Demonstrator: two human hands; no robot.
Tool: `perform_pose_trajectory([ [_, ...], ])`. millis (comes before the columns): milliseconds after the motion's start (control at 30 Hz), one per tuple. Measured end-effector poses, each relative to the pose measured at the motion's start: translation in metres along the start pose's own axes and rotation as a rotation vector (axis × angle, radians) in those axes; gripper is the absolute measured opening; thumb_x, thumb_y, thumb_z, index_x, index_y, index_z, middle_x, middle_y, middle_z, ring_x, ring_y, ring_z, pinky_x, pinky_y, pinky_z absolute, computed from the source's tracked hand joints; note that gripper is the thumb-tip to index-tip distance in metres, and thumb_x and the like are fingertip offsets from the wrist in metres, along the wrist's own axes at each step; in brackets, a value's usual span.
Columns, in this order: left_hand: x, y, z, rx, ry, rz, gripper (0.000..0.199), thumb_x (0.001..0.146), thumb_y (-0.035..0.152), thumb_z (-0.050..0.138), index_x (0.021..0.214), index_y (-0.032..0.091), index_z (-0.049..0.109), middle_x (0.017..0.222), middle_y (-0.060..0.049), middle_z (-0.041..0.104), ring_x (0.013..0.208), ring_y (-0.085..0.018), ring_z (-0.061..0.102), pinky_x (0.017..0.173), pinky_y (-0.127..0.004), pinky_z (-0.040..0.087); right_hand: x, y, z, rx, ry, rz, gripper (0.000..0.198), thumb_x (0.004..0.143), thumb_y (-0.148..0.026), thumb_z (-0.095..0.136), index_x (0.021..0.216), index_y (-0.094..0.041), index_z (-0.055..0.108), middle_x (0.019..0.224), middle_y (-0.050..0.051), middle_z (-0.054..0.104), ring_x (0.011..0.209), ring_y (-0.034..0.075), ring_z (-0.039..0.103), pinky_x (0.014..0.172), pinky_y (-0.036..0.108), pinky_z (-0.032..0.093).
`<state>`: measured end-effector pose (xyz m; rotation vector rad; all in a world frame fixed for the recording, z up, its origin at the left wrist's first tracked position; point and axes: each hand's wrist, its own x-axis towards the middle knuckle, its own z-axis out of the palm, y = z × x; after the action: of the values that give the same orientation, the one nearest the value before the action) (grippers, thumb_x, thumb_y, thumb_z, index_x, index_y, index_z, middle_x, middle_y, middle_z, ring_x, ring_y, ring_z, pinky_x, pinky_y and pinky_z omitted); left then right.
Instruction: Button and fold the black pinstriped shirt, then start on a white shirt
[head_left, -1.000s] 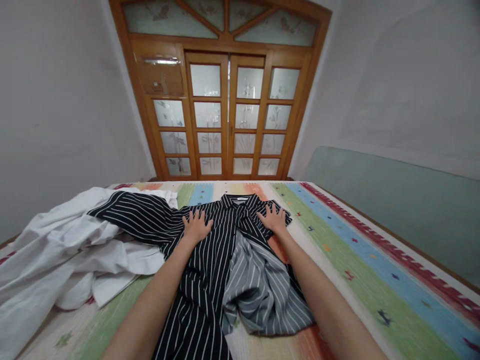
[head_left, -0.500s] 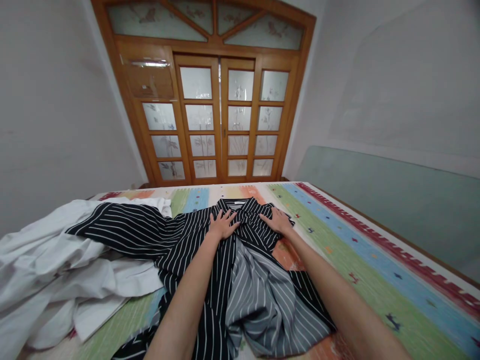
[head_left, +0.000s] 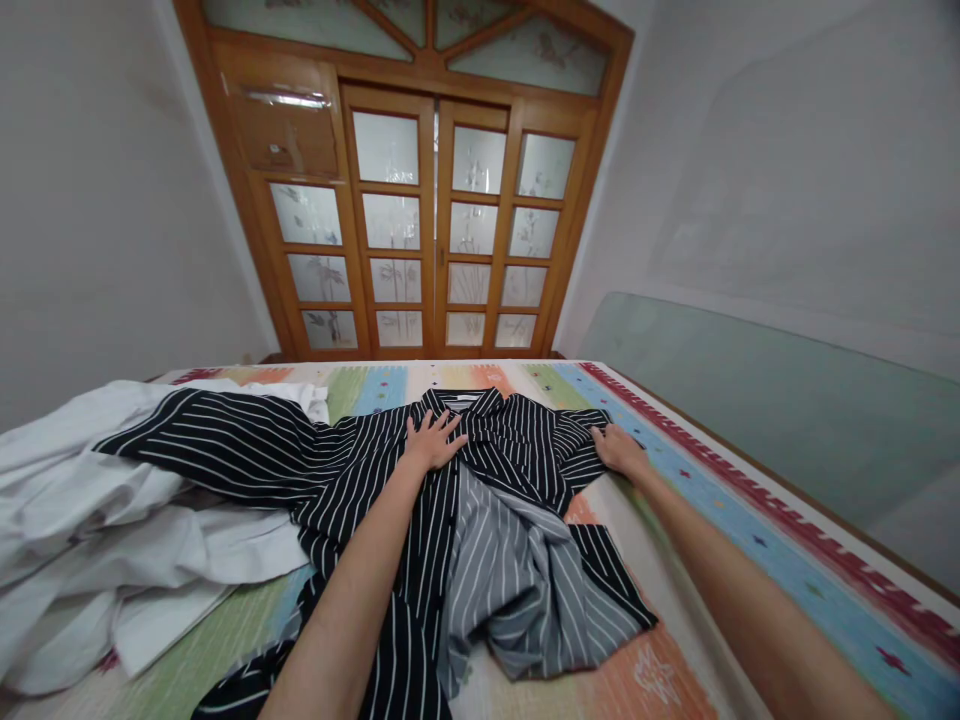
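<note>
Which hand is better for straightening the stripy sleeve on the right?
Probably the right hand: it's at the end of that sleeve, while the left hand rests near the collar.

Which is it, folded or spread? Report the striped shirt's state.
Spread, but not flat: the striped shirt has its sleeves out to both sides, while its lower part lies rumpled, grey reverse side showing.

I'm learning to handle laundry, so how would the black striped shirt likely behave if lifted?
The black striped shirt would probably sag floppily, since its lower front lies in loose folds. It is likely light, as the cloth looks thin. Its collar may be somewhat stiffer, holding a neater shape.
</note>
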<state>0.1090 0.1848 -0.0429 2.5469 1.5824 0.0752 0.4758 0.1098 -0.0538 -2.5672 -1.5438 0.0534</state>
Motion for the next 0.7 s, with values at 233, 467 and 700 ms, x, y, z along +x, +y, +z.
perform_pose_trajectory([
  [233, 0.008, -0.003, 0.001, -0.005, 0.025, -0.077, 0.072, 0.090, 0.070, 0.011, 0.153, 0.035, 0.019, 0.161, 0.001, 0.016, 0.148, -0.035, 0.010, 0.113, -0.068, 0.006, -0.021, 0.057, -0.013, -0.177, -0.008, 0.243, 0.069, 0.096, -0.045, 0.027, 0.127, 0.011, 0.054, 0.129, 0.035, 0.054, 0.123, 0.038, 0.054, 0.101, 0.047, 0.041],
  [467, 0.019, -0.007, 0.001, -0.016, 0.036, -0.141, 0.075, 0.089, 0.071, 0.010, 0.153, 0.034, 0.020, 0.161, 0.001, 0.015, 0.148, -0.036, 0.008, 0.113, -0.069, 0.004, -0.044, 0.054, -0.027, -0.337, -0.042, 0.237, 0.053, 0.095, -0.040, 0.033, 0.105, -0.008, 0.074, 0.115, 0.027, 0.067, 0.105, 0.040, 0.065, 0.086, 0.056, 0.046],
  [700, 0.020, -0.006, 0.002, -0.025, 0.074, -0.162, 0.075, 0.089, 0.071, 0.012, 0.153, 0.034, 0.022, 0.161, 0.001, 0.018, 0.148, -0.035, 0.010, 0.113, -0.068, 0.005, -0.034, 0.000, -0.059, -0.291, 0.144, -0.029, 0.055, 0.094, -0.048, 0.036, 0.100, -0.008, 0.073, 0.102, 0.027, 0.070, 0.098, 0.037, 0.068, 0.084, 0.051, 0.049],
])
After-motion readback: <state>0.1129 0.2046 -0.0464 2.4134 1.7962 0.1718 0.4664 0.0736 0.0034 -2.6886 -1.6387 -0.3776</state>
